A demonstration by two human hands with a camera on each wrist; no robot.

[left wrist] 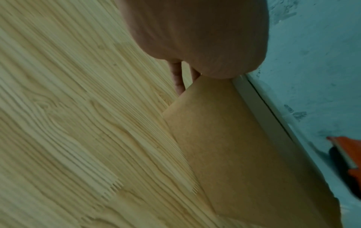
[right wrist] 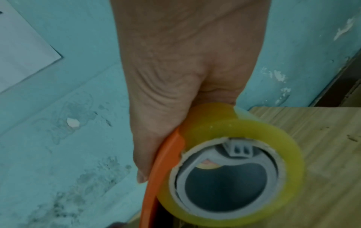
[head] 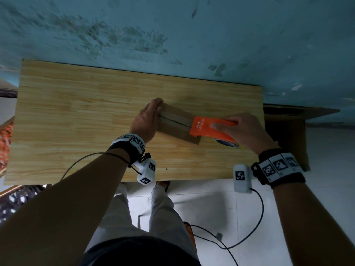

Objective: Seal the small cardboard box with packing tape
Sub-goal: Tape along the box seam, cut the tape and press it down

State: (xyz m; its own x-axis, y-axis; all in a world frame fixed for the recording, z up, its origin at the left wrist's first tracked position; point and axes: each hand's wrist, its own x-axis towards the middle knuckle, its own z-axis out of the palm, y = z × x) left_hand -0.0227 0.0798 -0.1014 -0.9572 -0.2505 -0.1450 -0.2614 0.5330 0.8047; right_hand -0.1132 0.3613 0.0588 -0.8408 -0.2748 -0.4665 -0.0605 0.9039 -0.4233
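Observation:
A small brown cardboard box [head: 176, 122] lies on the wooden table [head: 76, 116], its top flaps closed with a dark seam along the middle. My left hand [head: 148, 118] grips the box's left end, fingers curled over the far corner; the left wrist view shows the box side [left wrist: 244, 154] and fingers [left wrist: 178, 80] behind it. My right hand [head: 240, 127] grips an orange tape dispenser [head: 209, 127] resting on the box's right end. The yellowish tape roll [right wrist: 234, 166] sits in the dispenser, with my right hand [right wrist: 185, 77] wrapped round it.
The table stands against a worn teal wall [head: 192, 35]. An open large cardboard box [head: 288, 131] stands on the floor off the table's right end. Cables [head: 249, 227] trail over the white tiled floor by my legs. Patterned fabric [head: 5, 146] lies at far left.

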